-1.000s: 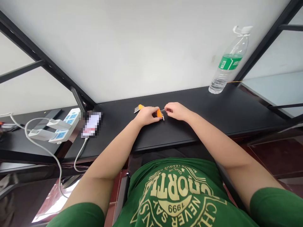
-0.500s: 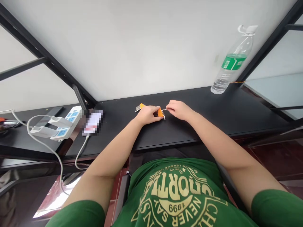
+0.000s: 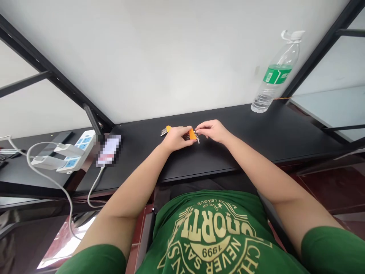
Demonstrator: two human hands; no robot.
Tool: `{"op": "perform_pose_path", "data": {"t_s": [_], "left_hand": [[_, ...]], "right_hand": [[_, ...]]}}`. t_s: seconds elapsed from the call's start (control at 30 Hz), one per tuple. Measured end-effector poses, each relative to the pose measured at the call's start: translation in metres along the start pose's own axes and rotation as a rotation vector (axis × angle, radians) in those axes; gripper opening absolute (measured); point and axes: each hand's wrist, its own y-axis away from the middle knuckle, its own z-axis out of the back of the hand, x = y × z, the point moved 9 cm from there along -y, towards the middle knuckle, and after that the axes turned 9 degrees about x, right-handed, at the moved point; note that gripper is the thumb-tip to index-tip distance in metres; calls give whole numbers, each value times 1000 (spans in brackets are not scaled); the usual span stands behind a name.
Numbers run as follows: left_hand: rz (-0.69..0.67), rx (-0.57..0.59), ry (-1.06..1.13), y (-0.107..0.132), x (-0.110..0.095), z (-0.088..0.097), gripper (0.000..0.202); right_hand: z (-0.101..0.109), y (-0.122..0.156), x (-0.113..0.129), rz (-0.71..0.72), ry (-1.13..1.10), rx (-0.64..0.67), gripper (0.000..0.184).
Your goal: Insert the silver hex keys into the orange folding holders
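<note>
An orange hex key holder (image 3: 192, 134) lies across the middle of the black tabletop, with several metal hex keys through it. My left hand (image 3: 175, 139) is closed around it, thumb on the near side and fingers on the far side. Long straight key ends (image 3: 163, 132) stick out to the left, past a second orange part (image 3: 168, 128). Bent short ends show on the right, one white-looking end (image 3: 198, 140) pointing toward me. My right hand (image 3: 214, 130) pinches a hex key at the holder's right side; its fingertips hide most of that key.
A clear water bottle (image 3: 275, 74) with a green label stands at the back right. On the left lie a phone (image 3: 110, 150) on a white cable and a white power strip (image 3: 76, 152) with plugged-in chargers. Black metal frame bars (image 3: 68, 91) rise at both sides.
My right hand has moved left, up to the orange holder, and the stretch of key between them has shortened. My left hand still holds the holder. The view has shifted slightly.
</note>
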Motion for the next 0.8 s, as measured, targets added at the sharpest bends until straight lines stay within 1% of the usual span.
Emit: {"op": "perform_pose_path", "data": {"t_s": [0.1,0.2,0.33,0.43,0.5,0.57,0.67,0.7,0.8], "left_hand": [[33,-36,37,1,0,8,26],[51,-60,3,2,1,12,29],[18,-54,-20,2,-4,8,29],[-35,-49,-10,-1,-11,3,29],[-45,-43,2,-2,-13,1,29],[-22,-33,16,-2,-10,0,28],[37,-25,35,0,1,2,24],[52,-28,42,1,4,3,23],[63,-36,60,3,7,5,21]], "right_hand": [[3,-1,-8,-25,-296,20,33],[4,-1,-12,-29,-390,25,36],[-3,-1,-17,-54,-370,20,39],[-17,-3,-22,-102,-384,100,43],[-25,-4,-27,-151,-422,161,46],[-24,-4,-31,-185,-437,146,47],[-11,-4,-31,-177,-321,46,43],[-9,-4,-29,-167,-265,41,41],[-14,-4,-22,-143,-164,98,38]]}}
